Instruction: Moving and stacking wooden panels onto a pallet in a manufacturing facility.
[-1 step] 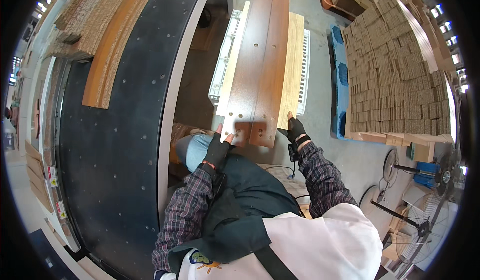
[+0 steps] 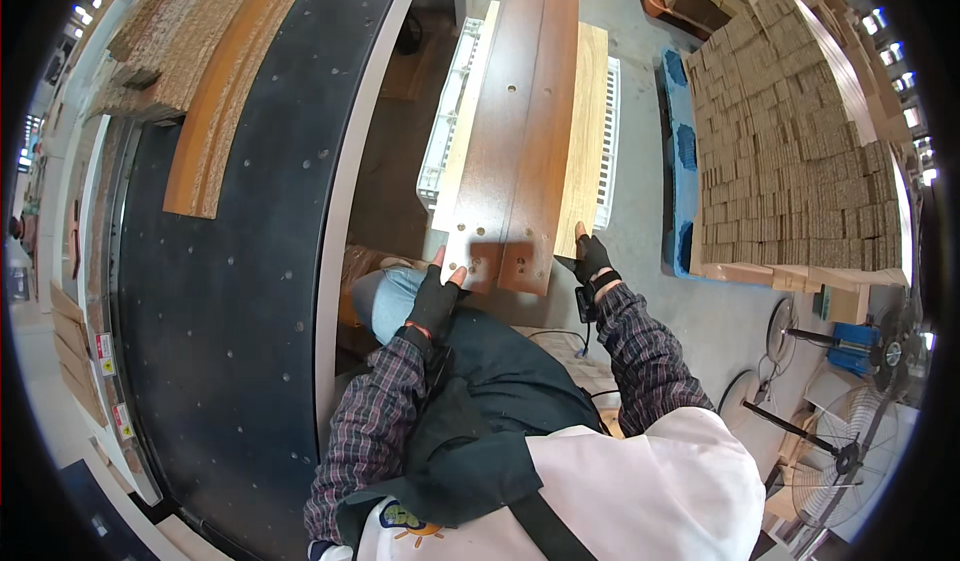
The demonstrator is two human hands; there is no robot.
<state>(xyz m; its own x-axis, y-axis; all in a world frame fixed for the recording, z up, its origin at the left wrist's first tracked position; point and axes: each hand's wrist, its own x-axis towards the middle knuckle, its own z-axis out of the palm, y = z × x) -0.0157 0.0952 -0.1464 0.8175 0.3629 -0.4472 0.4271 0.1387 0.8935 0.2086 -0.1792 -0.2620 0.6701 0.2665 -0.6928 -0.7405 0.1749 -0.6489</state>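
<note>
Dark brown panels [image 2: 520,131], two long boards lying side by side with drilled holes, rested on a paler wooden board [image 2: 585,141] atop a white slatted rack [image 2: 445,121], their near ends overhanging toward the person. The left hand [image 2: 437,296], gloved, was pressed with spread fingers against the panels' near left corner; the right hand [image 2: 592,258], also gloved, was curled on the near right edge of the stack, though I could not tell how firmly either gripped. With so much length beyond the hands, the panels seemed liable to tip or swing if one corner were lifted unevenly, and the two boards could slide apart. Left of the panels, the black conveyor desk [image 2: 230,301] stood close, leaving a narrow gap. Right of the panels, bare floor separated them from a blue pallet [image 2: 682,161] stacked with cardboard pieces [image 2: 790,141], offering more room.
</note>
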